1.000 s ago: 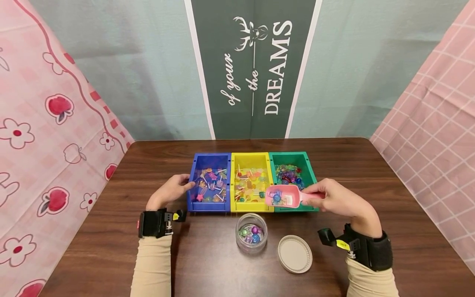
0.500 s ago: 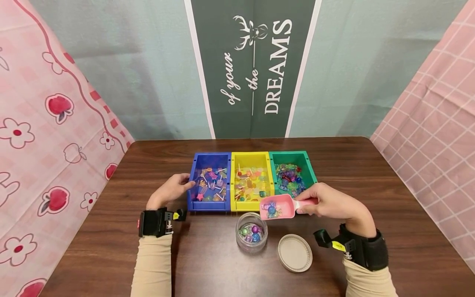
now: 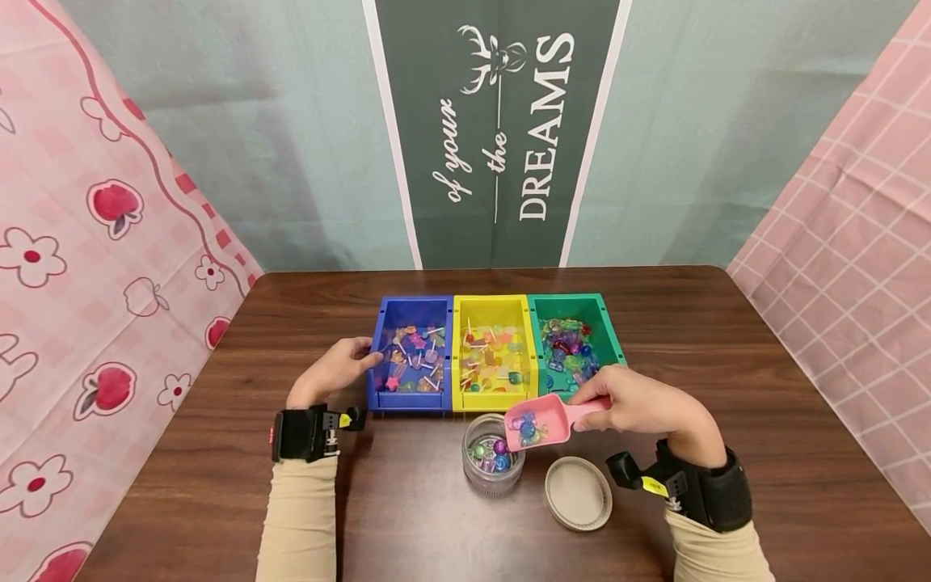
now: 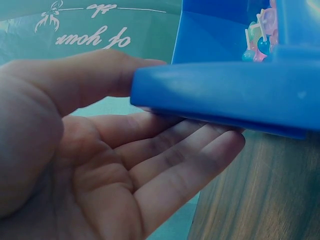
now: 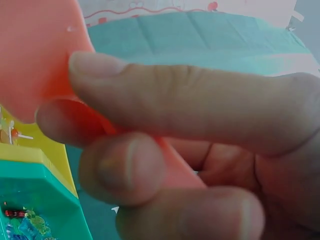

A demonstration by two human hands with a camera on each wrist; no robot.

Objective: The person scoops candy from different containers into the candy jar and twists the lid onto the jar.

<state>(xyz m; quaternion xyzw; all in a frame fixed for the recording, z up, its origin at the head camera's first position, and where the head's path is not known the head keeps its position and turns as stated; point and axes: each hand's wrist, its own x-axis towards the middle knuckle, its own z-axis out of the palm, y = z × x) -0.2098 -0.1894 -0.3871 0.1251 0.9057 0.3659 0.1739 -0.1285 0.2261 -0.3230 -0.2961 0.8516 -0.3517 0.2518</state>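
My right hand [image 3: 647, 402] grips the handle of a pink scoop [image 3: 555, 417], thumb and fingers curled round it in the right wrist view. Shiny blue, purple and clear candy-shaped pieces [image 3: 528, 428] lie in the scoop. Its front edge hangs over the right rim of a clear round jar [image 3: 493, 482], which has several coloured pieces [image 3: 490, 454] at its bottom. On the left, my left hand [image 3: 334, 373] holds the side wall of the blue bin [image 3: 374, 380]. The left wrist view shows the thumb [image 4: 110, 75] against the rim and the fingers [image 4: 185, 165] below it.
Beside the blue bin stand a yellow bin [image 3: 494, 402] with lollipop-like pieces and a green bin [image 3: 570, 311] with shiny pieces. A round pale lid [image 3: 578, 494] lies right of the jar on the brown table [image 3: 407, 517]. Fabric hangs behind and at both sides.
My right hand has brought the loaded scoop from above the green bin's front toward me and left, to the jar's rim. The scoop is now tilted more. My left hand stays put.
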